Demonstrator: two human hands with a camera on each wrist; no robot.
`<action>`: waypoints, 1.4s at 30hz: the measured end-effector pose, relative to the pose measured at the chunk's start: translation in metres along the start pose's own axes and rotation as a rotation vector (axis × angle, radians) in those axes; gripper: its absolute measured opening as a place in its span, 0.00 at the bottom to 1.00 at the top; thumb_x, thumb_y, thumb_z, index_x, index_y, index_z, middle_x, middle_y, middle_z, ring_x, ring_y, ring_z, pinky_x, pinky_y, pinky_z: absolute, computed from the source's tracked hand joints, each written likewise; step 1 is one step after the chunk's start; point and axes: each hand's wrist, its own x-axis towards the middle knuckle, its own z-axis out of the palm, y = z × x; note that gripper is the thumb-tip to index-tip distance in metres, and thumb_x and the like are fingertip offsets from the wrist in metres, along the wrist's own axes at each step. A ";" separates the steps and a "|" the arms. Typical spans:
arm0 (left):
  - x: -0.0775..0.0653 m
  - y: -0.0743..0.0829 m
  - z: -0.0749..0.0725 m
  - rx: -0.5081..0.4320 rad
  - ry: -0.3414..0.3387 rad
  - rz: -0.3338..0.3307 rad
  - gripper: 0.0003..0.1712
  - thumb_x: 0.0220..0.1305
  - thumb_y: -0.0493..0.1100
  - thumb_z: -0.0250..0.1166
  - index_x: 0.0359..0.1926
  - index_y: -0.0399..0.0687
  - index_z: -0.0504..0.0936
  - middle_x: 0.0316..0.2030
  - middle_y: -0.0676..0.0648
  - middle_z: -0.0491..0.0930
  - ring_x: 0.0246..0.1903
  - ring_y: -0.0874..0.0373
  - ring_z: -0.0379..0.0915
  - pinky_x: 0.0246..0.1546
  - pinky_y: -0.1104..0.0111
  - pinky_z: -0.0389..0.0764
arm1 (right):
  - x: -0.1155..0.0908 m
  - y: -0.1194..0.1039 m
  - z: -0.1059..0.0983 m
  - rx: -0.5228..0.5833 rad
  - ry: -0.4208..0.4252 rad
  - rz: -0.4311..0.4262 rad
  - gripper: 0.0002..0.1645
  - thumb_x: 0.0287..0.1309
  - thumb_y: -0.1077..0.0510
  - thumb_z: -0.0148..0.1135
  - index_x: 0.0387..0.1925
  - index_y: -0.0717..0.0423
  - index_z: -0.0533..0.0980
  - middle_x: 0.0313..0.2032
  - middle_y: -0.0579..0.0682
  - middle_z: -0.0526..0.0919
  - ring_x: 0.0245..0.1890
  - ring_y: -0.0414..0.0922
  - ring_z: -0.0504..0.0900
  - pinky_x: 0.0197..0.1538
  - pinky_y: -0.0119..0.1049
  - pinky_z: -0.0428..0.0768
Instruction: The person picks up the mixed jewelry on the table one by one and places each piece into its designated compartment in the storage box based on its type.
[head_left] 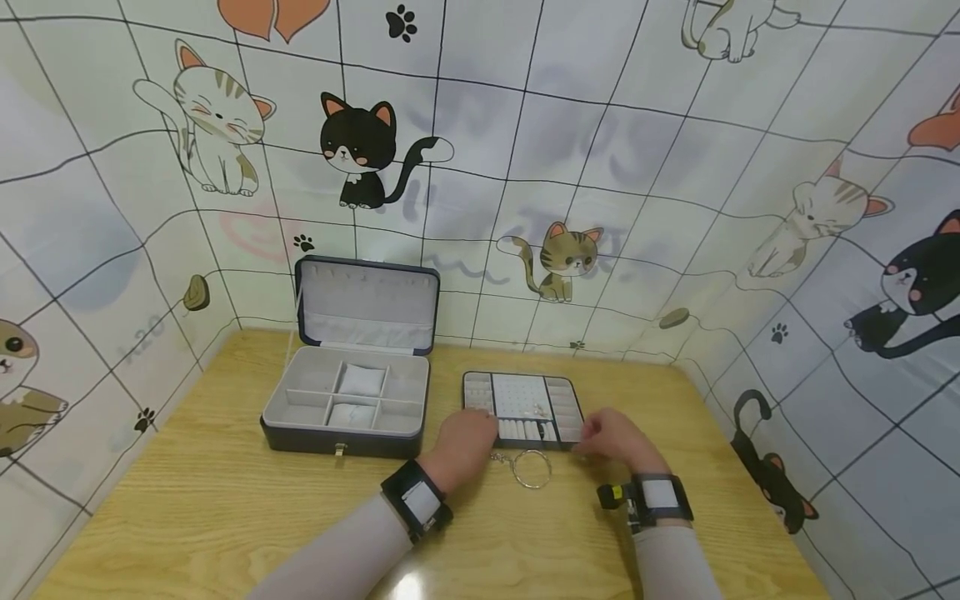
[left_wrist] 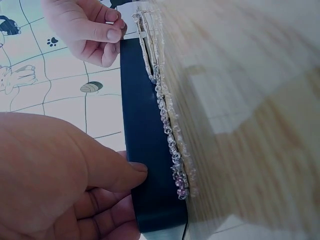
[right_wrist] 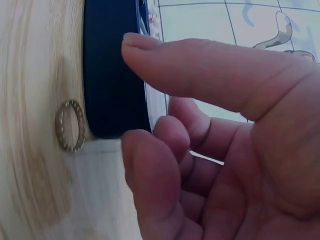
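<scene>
A dark-blue jewelry tray [head_left: 523,398] with pale compartments and ring rolls lies on the table. My left hand [head_left: 467,443] grips its front left corner; in the left wrist view the thumb [left_wrist: 137,172] presses the dark front wall, with the fingers behind at the end. At the front right corner is my right hand [head_left: 618,437], fingers loosely bent; its thumb [right_wrist: 142,45] overlaps the tray's edge, contact unclear. A round bangle [head_left: 532,469] and a chain bracelet with pink stones [left_wrist: 170,132] lie along the tray's front. Close to its right corner stands a studded ring [right_wrist: 70,125].
On the left stands an open dark-blue jewelry box [head_left: 375,444], lid raised, with divided compartments and two pale cushions [head_left: 362,381]. The wooden table [head_left: 180,483] backs onto a cat-patterned sheet [head_left: 480,117] that also rises on both sides.
</scene>
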 end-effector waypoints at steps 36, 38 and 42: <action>0.001 -0.001 0.002 0.005 0.021 0.005 0.02 0.68 0.40 0.68 0.40 0.50 0.87 0.32 0.50 0.85 0.33 0.56 0.81 0.31 0.65 0.84 | 0.001 0.009 0.008 -0.109 -0.018 0.133 0.17 0.44 0.58 0.81 0.19 0.54 0.76 0.19 0.47 0.79 0.22 0.43 0.72 0.27 0.34 0.69; 0.001 0.000 0.002 0.001 0.022 0.004 0.02 0.68 0.39 0.68 0.39 0.51 0.87 0.32 0.50 0.84 0.33 0.56 0.81 0.31 0.65 0.84 | 0.001 0.009 0.009 -0.114 -0.014 0.134 0.17 0.43 0.58 0.80 0.18 0.55 0.76 0.19 0.47 0.78 0.21 0.43 0.72 0.27 0.34 0.69; 0.000 0.000 0.001 -0.004 0.020 0.004 0.02 0.69 0.40 0.68 0.40 0.50 0.87 0.32 0.50 0.85 0.33 0.56 0.81 0.32 0.65 0.84 | 0.000 0.006 0.009 -0.127 -0.002 0.129 0.15 0.41 0.59 0.79 0.18 0.55 0.77 0.18 0.48 0.78 0.20 0.43 0.72 0.26 0.34 0.70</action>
